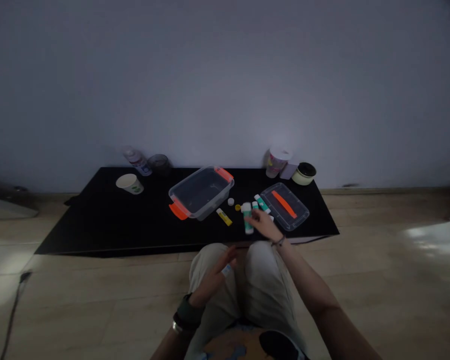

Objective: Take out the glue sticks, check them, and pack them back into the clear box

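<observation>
My right hand (263, 223) reaches over the front of the black table, its fingers closed on a green-and-white glue stick (248, 220) that is slightly blurred. More green glue sticks (262, 203) lie just beyond those fingers, partly hidden. A yellow glue stick (224, 217) rests to the left, with a white cap (231, 201) and a yellow cap (237, 207) near it. Above my lap, my left hand (219, 270) is curled around a small white-and-blue item (227, 270), mostly covered by the fingers.
A clear plastic box (195, 212) with orange latches stands mid-table. Its lid (301, 214), with an orange handle, lies right. Along the back are a bottle (138, 161), a dark cup (159, 164), a plastic cup (276, 162) and a round container (303, 176). A paper cup (131, 185) is left.
</observation>
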The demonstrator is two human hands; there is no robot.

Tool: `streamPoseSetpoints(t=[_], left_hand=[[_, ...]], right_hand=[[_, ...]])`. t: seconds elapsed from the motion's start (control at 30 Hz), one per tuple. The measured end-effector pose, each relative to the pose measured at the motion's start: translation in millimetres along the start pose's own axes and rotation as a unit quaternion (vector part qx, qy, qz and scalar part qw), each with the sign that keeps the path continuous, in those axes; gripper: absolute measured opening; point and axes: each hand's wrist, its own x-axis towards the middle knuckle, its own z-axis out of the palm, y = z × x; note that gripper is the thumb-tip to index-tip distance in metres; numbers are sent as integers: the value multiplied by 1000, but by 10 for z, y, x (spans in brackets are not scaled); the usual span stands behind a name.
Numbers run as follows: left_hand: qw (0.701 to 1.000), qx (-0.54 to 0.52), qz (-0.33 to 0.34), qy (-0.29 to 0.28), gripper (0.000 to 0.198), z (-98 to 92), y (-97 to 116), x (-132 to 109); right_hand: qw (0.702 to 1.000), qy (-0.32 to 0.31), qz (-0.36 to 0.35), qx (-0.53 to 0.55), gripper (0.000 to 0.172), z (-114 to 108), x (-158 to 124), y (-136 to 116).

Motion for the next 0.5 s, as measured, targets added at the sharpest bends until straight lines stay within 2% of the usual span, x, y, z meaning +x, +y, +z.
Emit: streamPoseSetpoints(t=[0.03, 0.07, 0.13, 0.2, 0.33, 0.5], left_hand=[[1000, -11, -16, 2, 63, -40, -19, -38], [999, -22, -35, 5, 62, -78, -40, -81], [997, -36, -67, 18, 56, -142, -75, -173], [995, -46, -85, 33, 53, -184, -92, -259], [991, -73, -95, 62, 55, -217, -92, -358], [990, -67, -89, 90, 59, -225, -111, -331]], right_hand=[[994, 53, 19, -97, 35, -142, 153, 10], [978, 79, 40, -189, 35, -266, 311, 9], [939, 74, 75, -327, 35, -431, 622, -22], [925, 53, 81, -367, 35, -466, 905, -73], [912, 2, 69, -404, 38, -262, 1310, -143], [902, -23, 70, -425, 42, 31, 1481, -121]])
